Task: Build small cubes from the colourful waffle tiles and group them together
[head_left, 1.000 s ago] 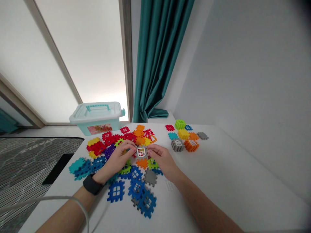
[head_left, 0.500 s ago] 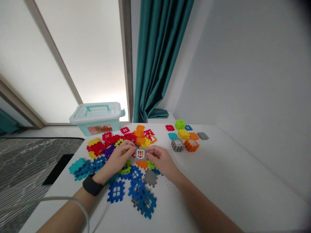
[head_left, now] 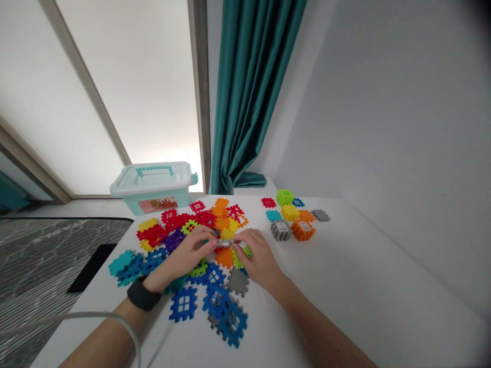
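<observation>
Between my two hands a grey interlocking tile (head_left: 225, 243) with a white window insert is held edge-on above the pile. My left hand (head_left: 197, 248), with a dark watch on its wrist, pinches the left end. The thumb and fingers of my right hand (head_left: 256, 255) close on the right end. Loose notched tiles lie underneath: an orange tile (head_left: 224, 257), a solid grey tile (head_left: 238, 281) and several blue tiles (head_left: 224, 301). Red and yellow tiles (head_left: 153, 234) spread to the left and behind my hands.
A lidded teal box (head_left: 155, 186) stands at the table's back left. On the right are stacks of tiles: grey (head_left: 281, 231), orange (head_left: 303, 231), yellow (head_left: 290, 212) and green (head_left: 284, 197), with single tiles around them. A pale cable (head_left: 95, 313) loops across the lower left.
The grey tile has tipped from showing its window face to lying nearly edge-on. Both hands still grip it, and their fingers have shifted slightly.
</observation>
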The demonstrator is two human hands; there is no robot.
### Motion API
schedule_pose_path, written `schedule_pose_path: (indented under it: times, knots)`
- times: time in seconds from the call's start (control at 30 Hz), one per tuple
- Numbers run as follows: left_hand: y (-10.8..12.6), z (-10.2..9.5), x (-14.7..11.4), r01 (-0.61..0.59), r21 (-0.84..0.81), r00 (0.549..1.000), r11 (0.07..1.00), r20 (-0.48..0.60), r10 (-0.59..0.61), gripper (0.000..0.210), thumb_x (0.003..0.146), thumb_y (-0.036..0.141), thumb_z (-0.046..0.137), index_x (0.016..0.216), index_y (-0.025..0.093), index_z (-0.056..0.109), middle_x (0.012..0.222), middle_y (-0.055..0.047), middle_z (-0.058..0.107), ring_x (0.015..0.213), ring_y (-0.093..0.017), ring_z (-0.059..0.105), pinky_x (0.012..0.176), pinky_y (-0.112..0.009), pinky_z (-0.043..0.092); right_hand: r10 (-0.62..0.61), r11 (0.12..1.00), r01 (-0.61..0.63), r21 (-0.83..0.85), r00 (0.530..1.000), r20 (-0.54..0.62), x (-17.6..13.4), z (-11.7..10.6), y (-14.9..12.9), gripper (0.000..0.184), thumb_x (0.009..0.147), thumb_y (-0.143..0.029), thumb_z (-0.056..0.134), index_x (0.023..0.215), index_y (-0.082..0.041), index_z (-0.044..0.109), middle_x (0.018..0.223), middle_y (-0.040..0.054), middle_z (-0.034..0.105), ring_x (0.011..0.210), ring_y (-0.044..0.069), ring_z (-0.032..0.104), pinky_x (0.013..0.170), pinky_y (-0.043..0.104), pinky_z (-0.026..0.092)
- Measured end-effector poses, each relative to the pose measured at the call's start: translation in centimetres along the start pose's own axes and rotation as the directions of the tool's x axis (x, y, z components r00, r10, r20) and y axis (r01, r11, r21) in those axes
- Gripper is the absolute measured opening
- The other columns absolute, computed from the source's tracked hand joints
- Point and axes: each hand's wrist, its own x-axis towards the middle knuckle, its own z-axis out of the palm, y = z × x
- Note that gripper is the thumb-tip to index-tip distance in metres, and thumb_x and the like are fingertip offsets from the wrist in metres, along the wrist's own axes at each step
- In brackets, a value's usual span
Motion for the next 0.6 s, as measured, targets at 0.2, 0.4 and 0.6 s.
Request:
schedule_pose_path:
  times: [0.2,0.4,0.6]
  knots:
    - [0.0,-0.1,-0.4,-0.061,0.127,0.998,0.990,-0.024,0.064,0.019,0.097,0.038,0.053,0.097,0.022,0.063,0.118,-0.008,0.059,0.116,-0.025,0.056,0.105,-0.043,0.045,-0.030,1.000,0.029,0.010,0.999,0.044,0.0,-0.3,0.1,0.010,0.097,-0.020,0.054,0.103,-0.023,0.061,0.100,0.0069,0.069,0.095,0.023,0.063,0.089,0.041,0.050]
    - [-0.7,0.3,-0.5,-0.178,0.500,0.943,0.847,-0.160,0.293,0.036,0.085,0.036,0.070,0.117,0.022,0.060,0.127,-0.012,0.051,0.121,-0.032,0.049,0.103,-0.051,0.043,0.066,0.996,-0.076,0.053,0.985,0.161,0.0,-0.5,0.7,0.042,0.087,-0.025,0.069,0.126,-0.025,0.054,0.126,0.0101,0.062,0.119,0.027,0.057,0.101,0.047,0.049]
    - [-1.1,0.5,-0.4,-0.264,0.579,0.903,0.772,-0.134,0.409,0.039,0.088,0.035,0.070,0.122,0.022,0.057,0.127,-0.013,0.052,0.119,-0.032,0.051,0.100,-0.049,0.045,-0.002,1.000,0.000,0.024,0.994,0.110,-0.1,-0.4,1.0,0.031,0.090,-0.021,0.064,0.121,-0.025,0.058,0.121,0.0092,0.065,0.114,0.026,0.060,0.100,0.047,0.050]
